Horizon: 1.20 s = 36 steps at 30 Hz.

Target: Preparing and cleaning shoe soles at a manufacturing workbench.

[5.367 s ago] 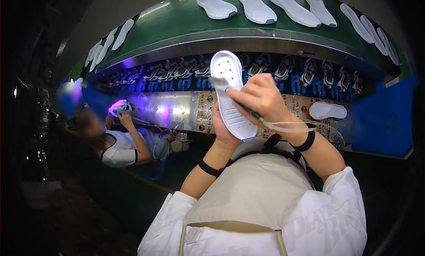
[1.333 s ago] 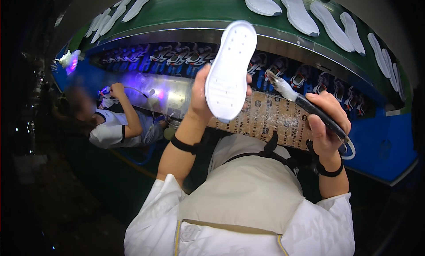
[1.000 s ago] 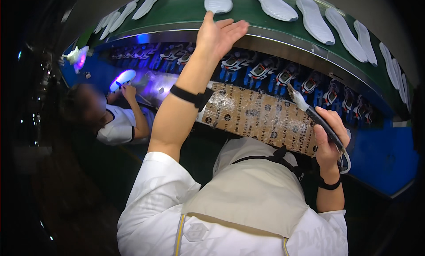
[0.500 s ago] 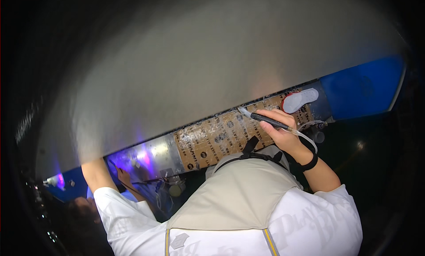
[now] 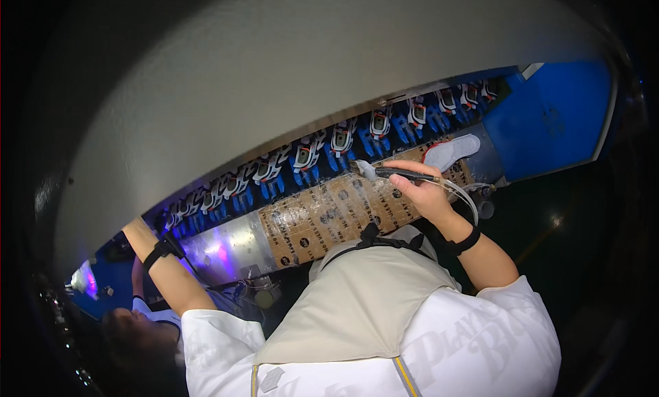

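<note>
My right hand (image 5: 420, 194) is closed around the black handle of a brush (image 5: 405, 173); its pale bristle end points left over the bench's far edge. A clear tube runs back from the handle past my wrist. Just beyond that hand, a white shoe sole with a red edge (image 5: 453, 152) lies on the brown printed covering (image 5: 316, 225) of the bench. My left forearm (image 5: 168, 266), with a black wristband, reaches up to the lower edge of a big grey cover (image 5: 274, 60). That edge hides my left hand.
Under the cover stands a row of several white and red shoes (image 5: 343, 137) on blue holders. Blue panel (image 5: 556, 119) at the right end. Bare metal (image 5: 226, 249) lit purple lies at left. Another person (image 5: 141, 328) is low at left, near cables and a round fitting (image 5: 268, 297).
The grey cover's edge has risen away from the bench, exposing the row of shoes. My left forearm shows further up with its wristband. The brush has shifted slightly left.
</note>
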Tool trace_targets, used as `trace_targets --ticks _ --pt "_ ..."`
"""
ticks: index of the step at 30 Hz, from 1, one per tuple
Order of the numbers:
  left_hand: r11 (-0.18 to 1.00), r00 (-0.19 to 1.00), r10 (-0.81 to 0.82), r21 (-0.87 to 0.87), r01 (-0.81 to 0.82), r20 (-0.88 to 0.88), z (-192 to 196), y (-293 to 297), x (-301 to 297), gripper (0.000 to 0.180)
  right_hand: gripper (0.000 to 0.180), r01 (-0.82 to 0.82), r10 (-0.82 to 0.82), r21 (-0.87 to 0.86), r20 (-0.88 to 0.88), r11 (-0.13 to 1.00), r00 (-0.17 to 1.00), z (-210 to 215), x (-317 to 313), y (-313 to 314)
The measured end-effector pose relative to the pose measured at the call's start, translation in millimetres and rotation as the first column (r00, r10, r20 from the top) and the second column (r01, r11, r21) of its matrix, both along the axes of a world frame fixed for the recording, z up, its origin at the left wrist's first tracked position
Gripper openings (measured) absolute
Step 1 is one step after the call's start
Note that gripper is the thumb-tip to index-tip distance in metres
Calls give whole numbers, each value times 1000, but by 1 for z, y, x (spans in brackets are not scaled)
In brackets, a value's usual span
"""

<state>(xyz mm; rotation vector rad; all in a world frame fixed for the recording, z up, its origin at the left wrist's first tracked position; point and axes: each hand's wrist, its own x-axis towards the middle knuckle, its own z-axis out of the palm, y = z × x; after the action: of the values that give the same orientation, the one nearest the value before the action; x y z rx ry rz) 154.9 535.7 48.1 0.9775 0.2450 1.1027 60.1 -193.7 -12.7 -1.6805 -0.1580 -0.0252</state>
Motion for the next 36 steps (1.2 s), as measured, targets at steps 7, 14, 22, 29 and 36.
trace_targets --ticks 7,14,22,29,36 --pt "903 855 -428 -184 389 -294 -31 -248 -98 28 22 -23 109 345 -233 938 966 -27 -2 -15" --pt "316 499 -861 -662 680 101 -127 -454 -174 58 21 -210 333 424 -238 881 912 -14 -3 -6" --pt "204 456 -832 -590 781 317 -115 -495 -173 89 21 -444 510 360 -111 821 853 16 6 42" --pt "443 605 -790 -586 678 103 -92 -527 -160 73 21 -246 278 -131 396 960 875 21 21 65" --pt "354 541 -800 -524 775 260 -108 -511 -154 74 25 -751 737 27 173 660 653 36 34 44"
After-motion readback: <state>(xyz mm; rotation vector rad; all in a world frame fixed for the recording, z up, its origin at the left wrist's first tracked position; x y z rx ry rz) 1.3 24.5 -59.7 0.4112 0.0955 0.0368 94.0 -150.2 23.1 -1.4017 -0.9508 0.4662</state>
